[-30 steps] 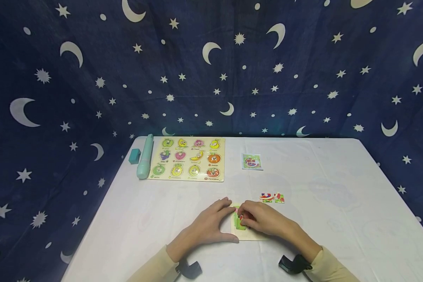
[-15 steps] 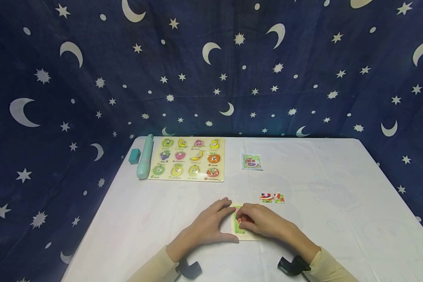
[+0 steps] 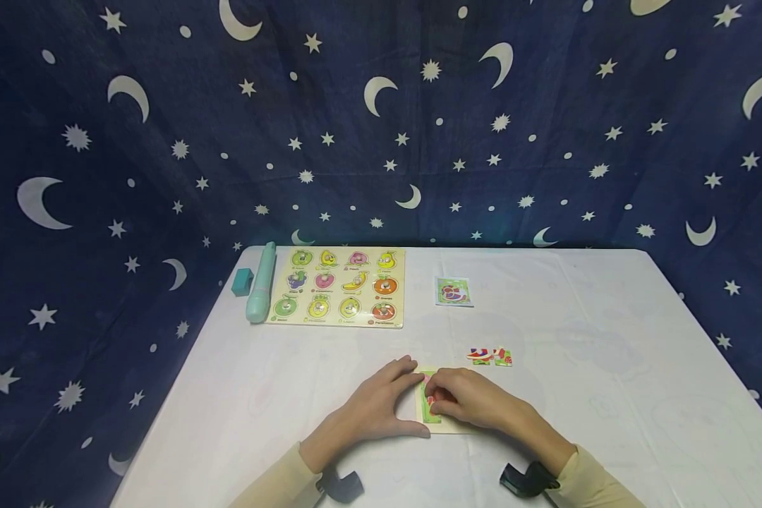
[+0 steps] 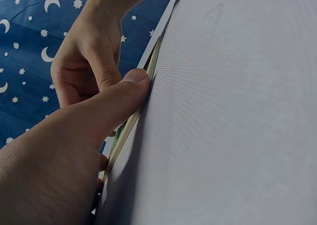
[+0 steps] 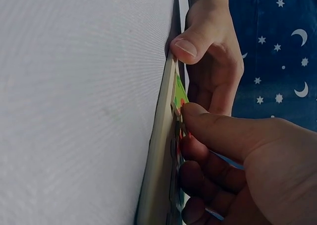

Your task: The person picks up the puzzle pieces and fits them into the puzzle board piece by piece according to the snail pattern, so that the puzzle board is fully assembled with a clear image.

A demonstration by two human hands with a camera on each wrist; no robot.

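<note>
A small wooden puzzle board (image 3: 451, 427) lies on the table, partly covered by both hands. My left hand (image 3: 379, 403) rests along its left side, thumb stretched to the near edge and fingers at the far left corner. My right hand (image 3: 476, 396) pinches a green-and-red puzzle piece (image 5: 181, 92) between thumb and fingers, over the left part of the board. In the right wrist view the piece stands slightly tilted at the board's surface. Beyond the right hand lie loose puzzle pieces (image 3: 490, 356) in red, white, blue and green.
A fruit peg puzzle (image 3: 339, 287) lies at the back left. Beside it are a mint-green wand-shaped object (image 3: 263, 283) and a teal block (image 3: 243, 281). A small picture card (image 3: 454, 291) lies at the back. A starry blue curtain (image 3: 381, 141) hangs behind the white table (image 3: 597, 395).
The right hand has shifted slightly left and toward the near edge with the pinched piece, which now lines up along the board's left side. The left hand has not moved.
</note>
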